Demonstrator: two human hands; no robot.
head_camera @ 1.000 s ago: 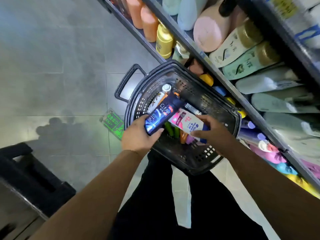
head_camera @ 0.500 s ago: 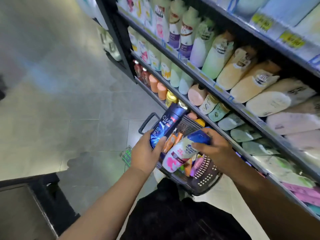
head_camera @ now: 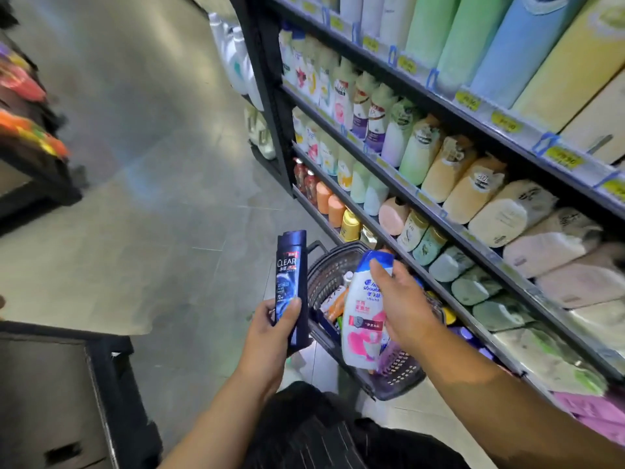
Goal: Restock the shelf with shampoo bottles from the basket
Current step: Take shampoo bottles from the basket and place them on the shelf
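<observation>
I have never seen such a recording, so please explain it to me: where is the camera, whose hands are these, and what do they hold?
There is no machine here. A person wears a wide-angle camera on the head, and it looks forward and down, so you see their own arms. The left hand grips a dark blue Clear bottle, held upright. The right hand holds a white and pink shampoo bottle over a dark basket, which has more bottles inside. To the right, the shelves are packed with bottles. The floor is grey tile.
</observation>
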